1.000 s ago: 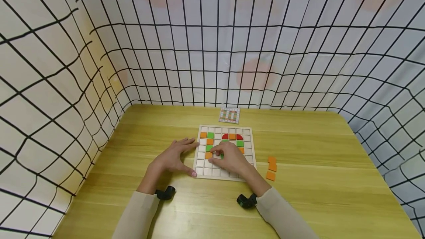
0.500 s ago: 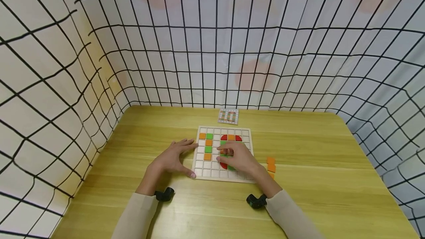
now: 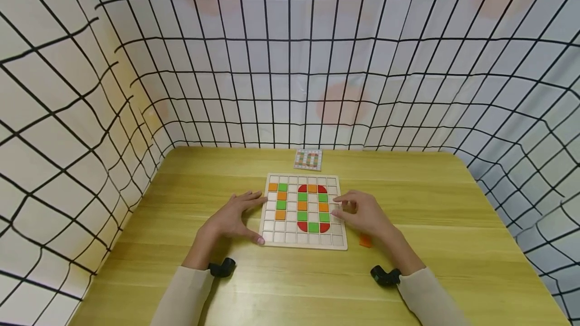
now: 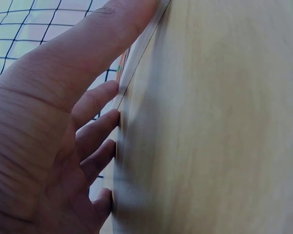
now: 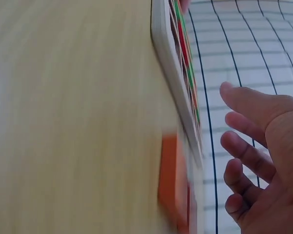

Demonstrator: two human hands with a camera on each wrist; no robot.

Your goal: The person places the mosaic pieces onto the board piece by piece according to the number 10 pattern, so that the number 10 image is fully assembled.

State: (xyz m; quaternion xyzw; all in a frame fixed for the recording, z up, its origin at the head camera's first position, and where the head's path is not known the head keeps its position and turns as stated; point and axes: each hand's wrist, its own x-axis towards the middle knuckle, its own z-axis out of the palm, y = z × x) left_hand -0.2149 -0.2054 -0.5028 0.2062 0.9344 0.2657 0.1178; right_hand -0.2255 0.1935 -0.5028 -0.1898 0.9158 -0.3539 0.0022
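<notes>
A pale wooden grid board (image 3: 290, 238) lies on the table with orange, green and red tiles in its cells. On its left a column of orange and green tiles (image 3: 281, 205) stands; on its right, a ring of tiles with red rounded corners (image 3: 302, 226). My left hand (image 3: 233, 218) rests at the board's left edge, thumb at the near corner, fingers spread. Above the board's right edge hovers my right hand (image 3: 364, 213), its fingers loosely bent and nothing between them in the right wrist view. Loose orange tiles (image 5: 172, 178) lie beneath it, partly hidden in the head view.
A small printed pattern card (image 3: 308, 160) lies behind the board. Black wire mesh (image 3: 290, 72) encloses the back and sides of the wooden table (image 3: 217, 165). A dark wrist camera (image 3: 385, 276) sits on my right wrist, another on my left.
My right hand has moved right from the middle of the board to its right edge, uncovering the ring of tiles and partly covering the loose orange tiles. My left hand stays in place.
</notes>
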